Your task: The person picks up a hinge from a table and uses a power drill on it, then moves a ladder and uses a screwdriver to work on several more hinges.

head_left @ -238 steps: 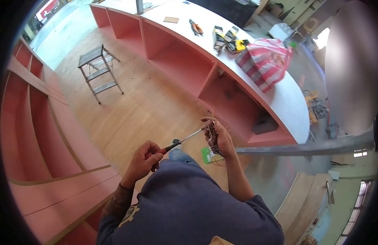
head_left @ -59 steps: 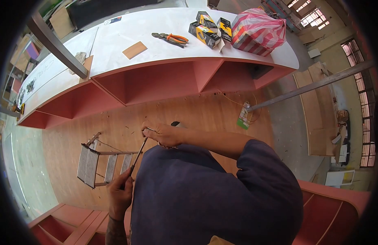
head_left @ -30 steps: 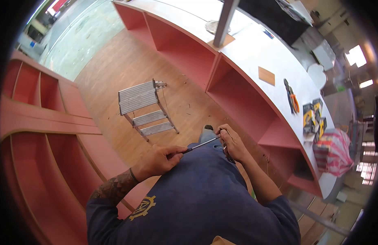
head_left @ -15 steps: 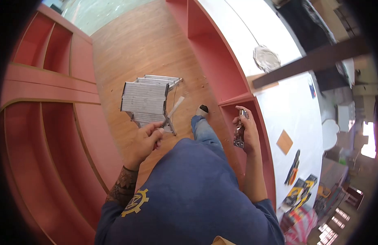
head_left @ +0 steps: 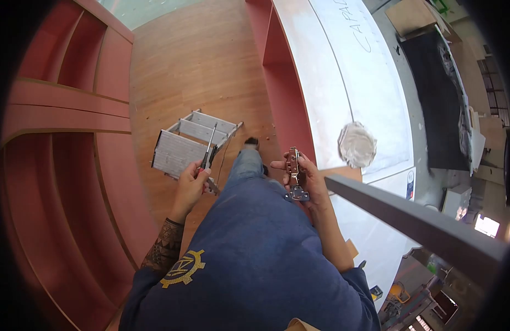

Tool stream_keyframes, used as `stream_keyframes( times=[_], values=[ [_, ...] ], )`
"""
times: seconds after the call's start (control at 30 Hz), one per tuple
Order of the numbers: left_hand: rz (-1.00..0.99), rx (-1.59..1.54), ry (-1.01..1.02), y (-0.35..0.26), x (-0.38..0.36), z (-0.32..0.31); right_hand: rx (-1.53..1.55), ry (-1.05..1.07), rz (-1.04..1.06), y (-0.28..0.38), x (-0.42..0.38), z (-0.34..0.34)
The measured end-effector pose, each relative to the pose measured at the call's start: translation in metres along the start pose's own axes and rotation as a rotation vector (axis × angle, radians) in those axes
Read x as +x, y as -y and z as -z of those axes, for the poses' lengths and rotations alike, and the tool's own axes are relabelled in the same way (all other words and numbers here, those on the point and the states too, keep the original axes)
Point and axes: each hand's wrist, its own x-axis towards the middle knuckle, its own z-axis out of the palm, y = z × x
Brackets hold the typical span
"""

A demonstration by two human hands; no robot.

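My left hand (head_left: 190, 186) is closed around a screwdriver (head_left: 211, 140), its thin shaft pointing away from me and a bit of red handle showing at the fingers. In my right hand (head_left: 315, 190) is a metal cabinet hinge (head_left: 293, 165), gripped between thumb and fingers with its winged mounting plate toward my body. The two hands are apart, in front of my waist. Beyond the left hand stands a small aluminium step stool (head_left: 178, 151) on the wooden floor.
Red shelving (head_left: 51, 171) runs along the left. On the right is a red cabinet with a white surface (head_left: 349, 83), bearing a crumpled round bundle (head_left: 357, 144). A dark beam (head_left: 409, 215) juts in from the right. My foot (head_left: 251, 143) is beside the stool.
My view has shifted along the white surface. The right hand has come inward with the hinge, now turned more toward me. The screwdriver in my left hand now shows clearly.
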Motion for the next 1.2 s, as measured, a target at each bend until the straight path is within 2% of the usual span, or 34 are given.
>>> stream_keyframes(
  times=[0.1,0.17,0.2,0.37,0.47,0.53,0.6,0.67,0.83,0.93,1.0,1.03,1.1,1.17,1.2],
  values=[
    [-0.008,0.057,0.03,-0.026,0.027,-0.026,0.002,0.005,0.037,0.022,0.02,0.006],
    [0.013,0.138,0.128,-0.045,0.045,-0.042,0.117,-0.06,0.071,0.038,0.033,0.003],
    [-0.035,0.155,0.134,-0.035,0.066,-0.045,0.108,-0.056,0.09,0.047,0.041,0.002],
    [-0.08,0.271,0.229,-0.072,0.152,-0.061,0.091,-0.229,0.195,0.09,0.089,-0.007],
    [-0.196,0.44,0.292,-0.108,0.222,-0.054,0.018,-0.364,0.233,0.121,0.139,-0.012],
    [-0.212,0.482,0.278,-0.137,0.272,-0.047,-0.043,-0.448,0.294,0.142,0.191,-0.018],
    [-0.215,0.527,0.259,-0.175,0.323,-0.032,-0.085,-0.502,0.272,0.168,0.252,-0.026],
    [-0.416,0.733,0.192,-0.217,0.359,-0.011,-0.133,-0.554,0.228,0.194,0.312,-0.032],
    [-0.238,0.752,0.168,-0.353,0.426,0.032,-0.107,-0.586,0.299,0.275,0.438,-0.082],
    [-0.369,0.885,0.168,-0.397,0.478,0.044,-0.067,-0.6,0.441,0.323,0.49,-0.104],
    [-0.603,0.872,0.145,-0.42,0.51,0.041,-0.035,-0.63,0.48,0.351,0.519,-0.113],
    [-0.611,0.879,0.157,-0.435,0.521,0.036,-0.005,-0.657,0.505,0.363,0.534,-0.11],
    [-0.462,0.85,0.224,-0.466,0.537,0.018,0.036,-0.686,0.54,0.389,0.562,-0.102],
    [-0.441,0.878,0.283,-0.491,0.561,0.003,0.113,-0.59,0.619,0.421,0.591,-0.091],
    [-0.408,0.897,0.334,-0.503,0.573,0.0,0.076,-0.646,0.665,0.44,0.606,-0.091]
  ],
)
